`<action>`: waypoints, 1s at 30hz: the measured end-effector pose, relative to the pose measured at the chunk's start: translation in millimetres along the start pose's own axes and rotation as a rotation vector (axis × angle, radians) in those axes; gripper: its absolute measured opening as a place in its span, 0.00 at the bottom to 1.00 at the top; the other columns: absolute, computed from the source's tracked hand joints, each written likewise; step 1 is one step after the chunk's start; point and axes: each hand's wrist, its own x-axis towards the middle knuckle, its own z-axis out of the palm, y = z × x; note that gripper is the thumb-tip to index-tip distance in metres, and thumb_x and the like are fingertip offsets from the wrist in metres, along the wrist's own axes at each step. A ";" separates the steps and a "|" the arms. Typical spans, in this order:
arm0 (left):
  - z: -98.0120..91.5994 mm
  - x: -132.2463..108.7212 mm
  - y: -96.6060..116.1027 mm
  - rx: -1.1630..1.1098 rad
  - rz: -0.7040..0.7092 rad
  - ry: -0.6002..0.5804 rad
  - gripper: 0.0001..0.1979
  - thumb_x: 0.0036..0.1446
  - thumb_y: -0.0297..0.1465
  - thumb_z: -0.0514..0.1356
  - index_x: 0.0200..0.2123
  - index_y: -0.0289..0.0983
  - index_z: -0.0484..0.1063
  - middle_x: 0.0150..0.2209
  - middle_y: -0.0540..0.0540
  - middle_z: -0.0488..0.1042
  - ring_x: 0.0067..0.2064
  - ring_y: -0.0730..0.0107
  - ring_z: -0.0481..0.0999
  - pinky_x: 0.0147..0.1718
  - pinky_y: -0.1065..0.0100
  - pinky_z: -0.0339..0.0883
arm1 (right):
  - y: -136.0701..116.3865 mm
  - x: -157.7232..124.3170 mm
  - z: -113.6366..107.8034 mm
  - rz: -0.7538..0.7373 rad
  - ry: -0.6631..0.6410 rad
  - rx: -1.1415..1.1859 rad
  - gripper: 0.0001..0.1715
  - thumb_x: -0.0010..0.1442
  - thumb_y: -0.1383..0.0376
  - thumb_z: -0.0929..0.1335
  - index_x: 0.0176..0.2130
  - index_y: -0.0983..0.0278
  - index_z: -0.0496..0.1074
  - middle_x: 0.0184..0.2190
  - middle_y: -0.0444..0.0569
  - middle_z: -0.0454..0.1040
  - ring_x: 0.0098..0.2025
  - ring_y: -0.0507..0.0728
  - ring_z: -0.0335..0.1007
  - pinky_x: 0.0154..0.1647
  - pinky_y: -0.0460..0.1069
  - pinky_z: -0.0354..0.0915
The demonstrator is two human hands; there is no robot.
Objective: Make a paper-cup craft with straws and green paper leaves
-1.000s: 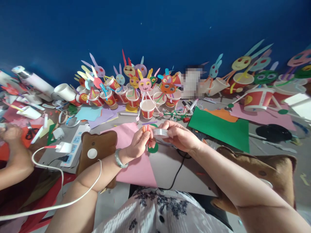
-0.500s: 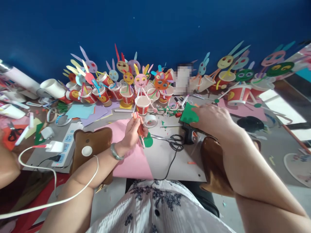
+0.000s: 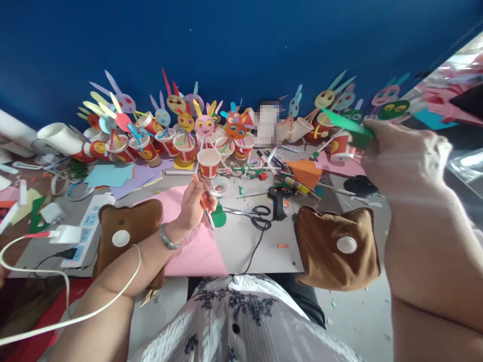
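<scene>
My left hand (image 3: 191, 205) is closed around some orange paper strips (image 3: 204, 200) over the middle of the table, beside a round green paper piece (image 3: 219, 217). To the right of it lie black-handled scissors (image 3: 260, 217) and a black glue gun (image 3: 278, 202). Far to the right and raised, my right hand (image 3: 407, 151) is closed on a green paper sheet (image 3: 350, 129) that hangs out past its fingers. The fingertips there are partly hidden and blurred. A clear tape roll (image 3: 219, 186) sits next to my left hand.
Rabbit-faced paper cups (image 3: 209, 162) line the blue wall (image 3: 241, 50). Brown plush warmers (image 3: 339, 251) lie on both sides. Pink paper (image 3: 196, 251) covers part of the table. A power strip (image 3: 88, 226) is at left, and its white cable (image 3: 94, 314) crosses my left forearm. Orange paper (image 3: 304, 172) lies behind the glue gun.
My right hand has moved right and up with the green paper sheet, away from above the glue gun, uncovering orange paper and the right brown warmer. My left hand keeps hold of the orange strips.
</scene>
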 end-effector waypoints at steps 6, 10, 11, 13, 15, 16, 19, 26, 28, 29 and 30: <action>2.6 1.1 1.1 -0.041 -0.013 0.027 0.22 0.55 0.48 0.67 0.31 0.38 0.63 0.22 0.56 0.68 0.17 0.76 0.69 0.15 0.74 0.59 | -8.3 -18.9 -3.7 -0.019 0.079 0.075 0.29 0.66 0.65 0.63 0.65 0.64 0.66 0.56 0.62 0.76 0.56 0.69 0.73 0.47 0.61 0.68; 8.2 0.0 7.7 -0.080 -0.073 0.089 0.21 0.55 0.46 0.67 0.31 0.38 0.62 0.24 0.56 0.66 0.18 0.76 0.70 0.16 0.74 0.58 | -31.3 -33.9 10.9 -0.244 -0.174 0.099 0.30 0.66 0.61 0.64 0.63 0.71 0.67 0.57 0.68 0.74 0.58 0.75 0.71 0.53 0.66 0.67; 9.5 -0.2 9.8 -0.096 -0.110 0.100 0.19 0.56 0.43 0.66 0.31 0.38 0.62 0.24 0.56 0.66 0.17 0.77 0.69 0.16 0.74 0.58 | -41.1 -39.9 12.6 -0.313 -0.218 0.203 0.29 0.64 0.60 0.66 0.61 0.70 0.70 0.57 0.66 0.75 0.58 0.74 0.72 0.54 0.64 0.68; 11.3 -0.2 14.1 -0.136 -0.184 0.111 0.14 0.58 0.38 0.64 0.31 0.38 0.62 0.24 0.56 0.66 0.17 0.77 0.69 0.16 0.75 0.57 | -66.5 -54.0 13.2 -0.448 -0.300 0.568 0.25 0.66 0.59 0.66 0.58 0.67 0.73 0.57 0.61 0.76 0.56 0.67 0.75 0.55 0.59 0.70; 11.6 0.2 17.5 -0.183 -0.244 0.083 0.09 0.59 0.33 0.61 0.32 0.38 0.63 0.23 0.56 0.64 0.18 0.76 0.69 0.16 0.75 0.57 | -96.7 -67.9 12.3 -0.498 -0.407 0.924 0.21 0.66 0.56 0.67 0.53 0.65 0.76 0.51 0.58 0.80 0.48 0.62 0.79 0.47 0.54 0.74; 11.2 0.6 18.9 -0.209 -0.265 0.069 0.08 0.60 0.32 0.60 0.32 0.38 0.63 0.23 0.56 0.64 0.18 0.77 0.68 0.16 0.75 0.57 | -112.2 -73.6 12.4 -0.508 -0.464 1.057 0.22 0.65 0.55 0.68 0.54 0.64 0.75 0.50 0.56 0.81 0.45 0.61 0.80 0.45 0.53 0.74; 9.0 2.2 21.4 -0.281 -0.329 0.025 0.08 0.62 0.33 0.60 0.32 0.37 0.64 0.23 0.54 0.66 0.19 0.77 0.67 0.16 0.76 0.56 | -152.0 -82.3 18.4 -0.428 -0.403 1.341 0.30 0.60 0.55 0.73 0.58 0.62 0.68 0.45 0.53 0.81 0.34 0.57 0.80 0.36 0.51 0.75; 6.8 5.1 23.4 -0.378 -0.443 -0.035 0.09 0.62 0.31 0.60 0.31 0.36 0.66 0.23 0.51 0.68 0.18 0.78 0.66 0.16 0.75 0.57 | -185.1 -76.8 44.1 -0.383 -0.375 1.757 0.34 0.55 0.55 0.78 0.56 0.59 0.68 0.51 0.54 0.77 0.45 0.59 0.79 0.45 0.53 0.76; 6.8 4.7 24.4 -0.386 -0.463 -0.052 0.08 0.63 0.31 0.59 0.31 0.36 0.66 0.24 0.52 0.68 0.18 0.78 0.67 0.15 0.75 0.57 | -185.9 -75.9 46.0 -0.321 -0.412 1.876 0.33 0.53 0.54 0.79 0.53 0.60 0.69 0.50 0.54 0.78 0.49 0.61 0.77 0.47 0.53 0.75; 6.8 4.5 24.9 -0.386 -0.475 -0.061 0.08 0.63 0.31 0.59 0.31 0.36 0.66 0.24 0.52 0.68 0.18 0.77 0.68 0.15 0.75 0.57 | -186.1 -75.7 45.7 -0.287 -0.453 1.929 0.33 0.53 0.53 0.79 0.53 0.60 0.69 0.49 0.54 0.78 0.48 0.60 0.77 0.45 0.52 0.76; 6.8 4.2 25.5 -0.386 -0.485 -0.070 0.09 0.64 0.32 0.59 0.31 0.36 0.66 0.23 0.52 0.67 0.18 0.77 0.68 0.15 0.75 0.58 | -186.1 -75.8 45.0 -0.255 -0.496 1.974 0.32 0.53 0.53 0.78 0.52 0.60 0.69 0.48 0.53 0.78 0.46 0.59 0.78 0.41 0.51 0.76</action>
